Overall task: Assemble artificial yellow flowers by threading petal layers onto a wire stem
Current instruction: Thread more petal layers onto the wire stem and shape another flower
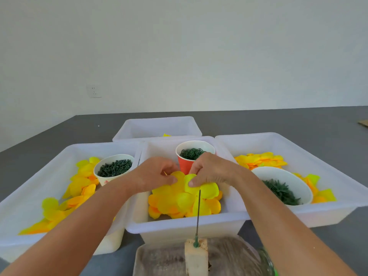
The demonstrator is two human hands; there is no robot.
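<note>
We pinch a petal layer (189, 183) with both hands, left hand (153, 175) and right hand (209, 170), over the middle bin (187, 224). Looks light, floppy fabric; grip near its centre to meet the wire stem (198, 214).

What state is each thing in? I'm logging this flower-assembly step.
left hand: pinching a yellow petal layer
right hand: pinching the same layer
wire stem: upright, stuck in a white block, bare
red cup: upright, holds green parts
middle tray: holds loose petals
back tray: almost bare
</note>
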